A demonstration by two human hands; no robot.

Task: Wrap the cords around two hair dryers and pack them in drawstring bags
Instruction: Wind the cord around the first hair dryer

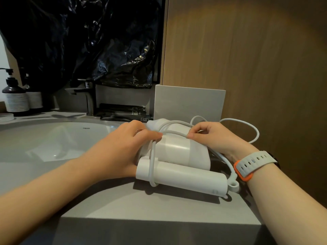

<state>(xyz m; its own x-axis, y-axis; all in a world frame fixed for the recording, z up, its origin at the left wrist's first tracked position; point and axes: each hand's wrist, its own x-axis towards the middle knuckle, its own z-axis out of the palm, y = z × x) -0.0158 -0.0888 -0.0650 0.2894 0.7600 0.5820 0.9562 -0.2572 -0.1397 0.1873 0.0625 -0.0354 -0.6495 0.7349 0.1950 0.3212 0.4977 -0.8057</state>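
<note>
One white hair dryer [178, 151] is gripped by the left hand [123, 147] near the countertop's [159, 207] right edge; its cord [151, 167] is pinched by the right hand [215, 138]. Slackened, the loops could be shed.

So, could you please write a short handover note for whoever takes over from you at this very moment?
Left hand: grips the sink-side end of the white hair dryer, which lies on the grey countertop beside the sink.
Right hand: pinches the white cord on top of the dryer's body.
Done: the cord is partly wound around body and folded handle.
Left: wind in the slack loop on the right, then bag the dryer. No second dryer or drawstring bag is clearly in view.
</note>
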